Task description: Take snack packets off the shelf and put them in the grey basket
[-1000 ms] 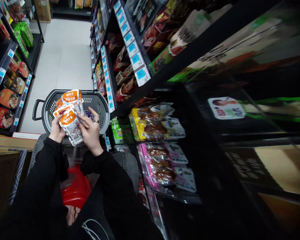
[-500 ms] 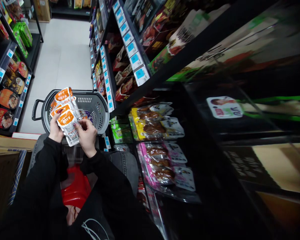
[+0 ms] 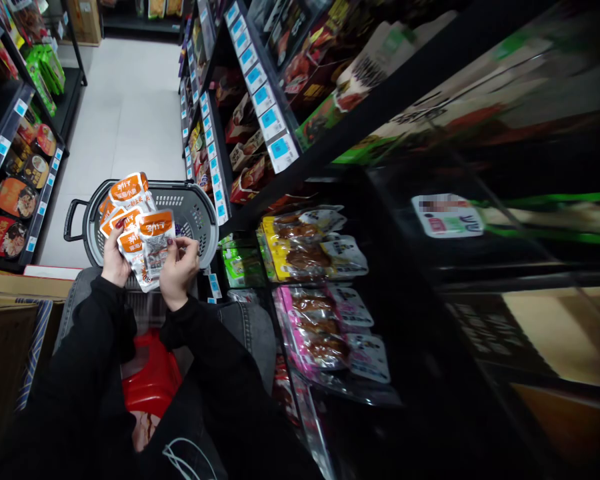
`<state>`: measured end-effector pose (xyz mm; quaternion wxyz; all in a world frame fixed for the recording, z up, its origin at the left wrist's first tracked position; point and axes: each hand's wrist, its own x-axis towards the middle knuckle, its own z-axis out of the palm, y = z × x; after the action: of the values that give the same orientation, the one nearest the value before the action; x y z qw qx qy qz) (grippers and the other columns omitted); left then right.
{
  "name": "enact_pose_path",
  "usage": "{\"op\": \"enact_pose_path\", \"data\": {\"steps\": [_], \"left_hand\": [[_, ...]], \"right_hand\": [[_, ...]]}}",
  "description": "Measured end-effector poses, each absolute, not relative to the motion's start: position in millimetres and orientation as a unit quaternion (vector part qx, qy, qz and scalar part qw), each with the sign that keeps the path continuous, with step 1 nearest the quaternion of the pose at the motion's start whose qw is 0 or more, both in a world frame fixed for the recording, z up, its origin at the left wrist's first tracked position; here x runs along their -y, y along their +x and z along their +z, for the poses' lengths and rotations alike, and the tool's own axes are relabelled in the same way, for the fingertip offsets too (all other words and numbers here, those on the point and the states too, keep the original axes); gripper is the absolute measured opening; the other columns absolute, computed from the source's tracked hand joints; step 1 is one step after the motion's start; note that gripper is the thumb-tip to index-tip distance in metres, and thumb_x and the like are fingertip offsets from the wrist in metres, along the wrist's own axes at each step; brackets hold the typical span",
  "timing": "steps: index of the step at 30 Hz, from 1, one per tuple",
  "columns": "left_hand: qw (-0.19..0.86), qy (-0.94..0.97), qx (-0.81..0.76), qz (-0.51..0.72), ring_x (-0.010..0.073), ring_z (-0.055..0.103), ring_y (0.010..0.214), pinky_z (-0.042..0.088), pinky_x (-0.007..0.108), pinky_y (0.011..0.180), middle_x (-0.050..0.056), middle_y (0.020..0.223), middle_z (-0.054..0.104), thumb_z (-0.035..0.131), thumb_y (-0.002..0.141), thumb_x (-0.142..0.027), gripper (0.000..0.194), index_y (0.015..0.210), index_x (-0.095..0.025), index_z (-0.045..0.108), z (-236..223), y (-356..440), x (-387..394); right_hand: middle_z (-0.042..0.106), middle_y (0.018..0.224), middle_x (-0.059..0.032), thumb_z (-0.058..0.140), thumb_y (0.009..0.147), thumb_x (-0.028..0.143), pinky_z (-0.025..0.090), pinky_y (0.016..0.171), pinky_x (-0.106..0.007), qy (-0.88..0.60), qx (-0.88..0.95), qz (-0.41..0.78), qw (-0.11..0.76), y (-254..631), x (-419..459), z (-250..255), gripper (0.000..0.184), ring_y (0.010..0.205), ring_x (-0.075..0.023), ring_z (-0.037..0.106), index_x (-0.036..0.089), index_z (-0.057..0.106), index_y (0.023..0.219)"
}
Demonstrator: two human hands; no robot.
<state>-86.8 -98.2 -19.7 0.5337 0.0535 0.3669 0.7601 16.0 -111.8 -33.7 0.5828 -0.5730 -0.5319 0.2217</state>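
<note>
My left hand [image 3: 114, 260] is closed on several small orange-and-white snack packets [image 3: 131, 248], fanned out beside its thumb. Between the thumb and fingers of my right hand [image 3: 179, 272] is one more snack packet [image 3: 156, 250], orange at the top and silvery below, overlapping the others on their right side. Both hands are over the near rim of a grey plastic shopping basket [image 3: 207, 230]. More orange packets [image 3: 130, 187] stand up in the left part of the basket, behind the held ones. A purple item in the basket is mostly hidden by the hands and packets.
On the right rise black shelves with blue-and-white price tags [image 3: 263, 97]. Yellow [image 3: 300, 250] and pink [image 3: 320, 327] packs of brown food lie on the low shelf. A red plastic object [image 3: 153, 377] is between my legs. Cardboard boxes [image 3: 10, 353] stand at left; the aisle floor [image 3: 120, 100] stretches ahead.
My right hand has drawn one packet slightly to the right, away from the stack in my left hand, uncovering the packet beneath. The basket and my left hand stay almost in place.
</note>
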Motion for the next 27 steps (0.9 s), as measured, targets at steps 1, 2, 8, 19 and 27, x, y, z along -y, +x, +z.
{"op": "enact_pose_path", "data": {"steps": [1,2,8,19,27], "left_hand": [[0.529,0.054,-0.369,0.762,0.0262,0.064,0.106,0.051,0.038,0.093,0.007,0.104,0.072,0.065,0.070,-0.022,0.040,0.110,-0.017,0.063,-19.7,-86.5,98.1],[0.524,0.056,-0.371,0.764,0.0261,0.064,0.106,0.051,0.038,0.093,0.007,0.106,0.072,0.066,0.070,-0.021,0.042,0.111,-0.017,0.063,-19.6,-86.3,98.0],[0.517,0.060,-0.363,0.773,0.0244,0.065,0.104,0.051,0.036,0.092,0.007,0.109,0.071,0.069,0.065,-0.019,0.050,0.114,-0.018,0.061,-21.6,-85.2,98.6],[0.493,0.086,-0.377,0.779,0.0254,0.062,0.110,0.051,0.034,0.091,0.007,0.110,0.070,0.074,0.065,-0.032,0.047,0.109,-0.019,0.065,-22.8,-78.3,100.0],[0.500,0.090,-0.373,0.777,0.0293,0.060,0.113,0.051,0.039,0.093,0.009,0.111,0.070,0.080,0.056,-0.044,0.056,0.104,-0.019,0.066,-22.2,-74.5,102.9]], "right_hand": [[0.057,0.078,-0.0031,0.047,0.091,0.035,0.045,0.063,-0.026,-0.573,0.537,0.214,0.582,16.9,110.5,-33.9,0.018,0.066,-0.0130,0.055,0.019,0.050,0.084],[0.057,0.078,-0.0031,0.047,0.092,0.035,0.045,0.064,-0.026,-0.571,0.543,0.206,0.581,18.3,109.2,-33.8,0.018,0.066,-0.0130,0.055,0.019,0.050,0.084],[0.054,0.080,-0.0038,0.045,0.092,0.034,0.046,0.066,-0.027,-0.563,0.564,0.167,0.581,30.4,100.4,-31.4,0.016,0.070,-0.0138,0.056,0.020,0.050,0.085],[0.054,0.081,-0.0050,0.044,0.093,0.028,0.047,0.067,-0.028,-0.578,0.555,0.113,0.587,31.4,97.0,-32.2,0.013,0.074,-0.0153,0.057,0.019,0.049,0.085],[0.053,0.083,-0.0057,0.042,0.094,0.026,0.048,0.067,-0.028,-0.572,0.569,0.075,0.585,32.3,94.4,-31.6,0.013,0.074,-0.0149,0.057,0.020,0.049,0.085]]}}
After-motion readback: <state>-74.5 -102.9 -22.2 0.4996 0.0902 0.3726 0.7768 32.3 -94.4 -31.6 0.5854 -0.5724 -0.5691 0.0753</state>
